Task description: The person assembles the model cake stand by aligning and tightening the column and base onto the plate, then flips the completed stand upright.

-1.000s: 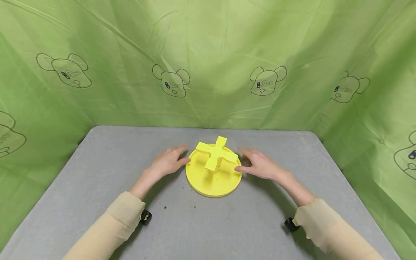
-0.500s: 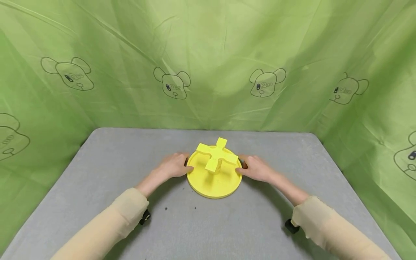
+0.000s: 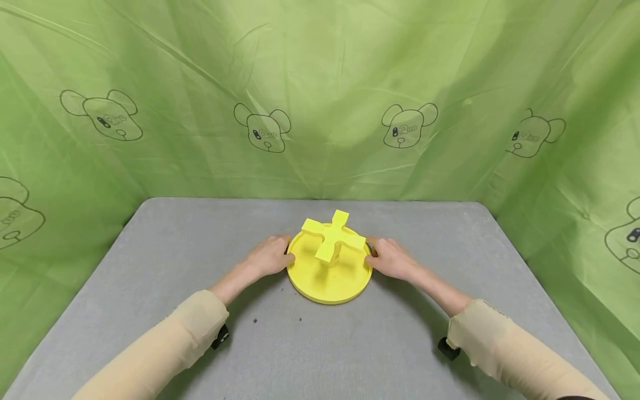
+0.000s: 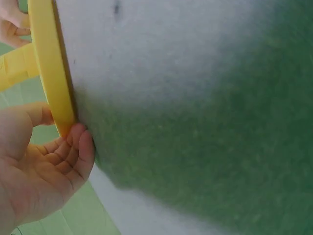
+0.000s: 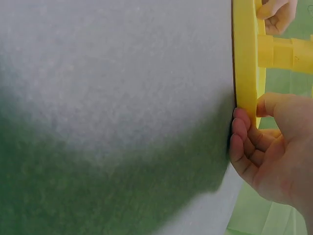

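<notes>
A round yellow base [image 3: 327, 286] with a low raised rim lies on the grey table. From its middle rises a short post topped by a yellow cross-shaped piece [image 3: 333, 238] with blocky arms. My left hand [image 3: 269, 255] grips the base's left edge, thumb over the rim and fingers curled along the side near the table. On the opposite edge my right hand [image 3: 392, 259] holds it the same way. Both wrist views show the fingertips at the base's lower edge, in the left wrist view beside the yellow rim [image 4: 49, 63] and in the right wrist view beside the yellow side wall [image 5: 244, 58].
The grey table [image 3: 320, 355] has rounded far corners and a few small dark specks in front of the base. Green curtains [image 3: 330, 66] printed with bear faces enclose the table at the back and sides.
Both hands have come from just outside the base onto its edges, and their thumbs and fingers have closed on the rim. The base stays in about the same place.
</notes>
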`<state>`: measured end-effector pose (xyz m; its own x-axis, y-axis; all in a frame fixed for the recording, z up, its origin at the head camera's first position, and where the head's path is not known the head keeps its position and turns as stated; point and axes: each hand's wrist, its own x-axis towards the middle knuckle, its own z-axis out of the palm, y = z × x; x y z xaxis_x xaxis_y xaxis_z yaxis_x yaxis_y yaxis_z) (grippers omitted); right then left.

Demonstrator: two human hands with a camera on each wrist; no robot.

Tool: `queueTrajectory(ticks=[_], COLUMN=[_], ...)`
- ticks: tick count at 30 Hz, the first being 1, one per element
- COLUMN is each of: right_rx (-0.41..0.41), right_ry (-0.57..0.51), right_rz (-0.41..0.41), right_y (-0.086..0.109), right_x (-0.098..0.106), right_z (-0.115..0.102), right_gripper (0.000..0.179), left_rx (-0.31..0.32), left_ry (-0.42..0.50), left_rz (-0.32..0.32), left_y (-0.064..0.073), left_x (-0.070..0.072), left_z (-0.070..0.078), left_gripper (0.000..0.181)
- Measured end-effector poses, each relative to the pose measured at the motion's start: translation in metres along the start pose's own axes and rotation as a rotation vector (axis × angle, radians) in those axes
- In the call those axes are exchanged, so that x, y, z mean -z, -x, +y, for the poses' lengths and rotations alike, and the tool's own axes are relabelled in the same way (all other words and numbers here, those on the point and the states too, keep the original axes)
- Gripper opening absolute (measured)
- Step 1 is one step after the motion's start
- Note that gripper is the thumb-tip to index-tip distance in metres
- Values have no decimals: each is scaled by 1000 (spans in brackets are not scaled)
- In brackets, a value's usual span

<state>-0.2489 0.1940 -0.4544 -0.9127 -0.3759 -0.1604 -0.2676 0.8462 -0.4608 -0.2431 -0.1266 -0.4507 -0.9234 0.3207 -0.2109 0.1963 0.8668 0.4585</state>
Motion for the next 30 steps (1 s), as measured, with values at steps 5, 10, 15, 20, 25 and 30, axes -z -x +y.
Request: queueTrajectory(ticks=[5,10,15,20,25,30], right_rx=[4,10,8,-39,-88,-71], right_ry=[-1,-15,-78,-241,-494,-666], right_rz=[32,35,29,18,-18,-38], right_y=[-1,-2,-2,-6,-9,-10], right_x=[8,19,31,45,54,64], right_z=[-1,-3,-7,-13,-12,-12], right_gripper=[34,55,58,60,57,57], left_rx=[-14,-28,-17,22,44,4], left_ry=[53,117,274,442,554,689], left_rz=[3,-5,-52,-82,-86,-103], left_y=[-4,-7,-10,-12,-13,-15], left_x=[7,19,33,48,59,64], left_z=[3,7,11,14,22,22], left_gripper=[11,11,16,28,53,60])
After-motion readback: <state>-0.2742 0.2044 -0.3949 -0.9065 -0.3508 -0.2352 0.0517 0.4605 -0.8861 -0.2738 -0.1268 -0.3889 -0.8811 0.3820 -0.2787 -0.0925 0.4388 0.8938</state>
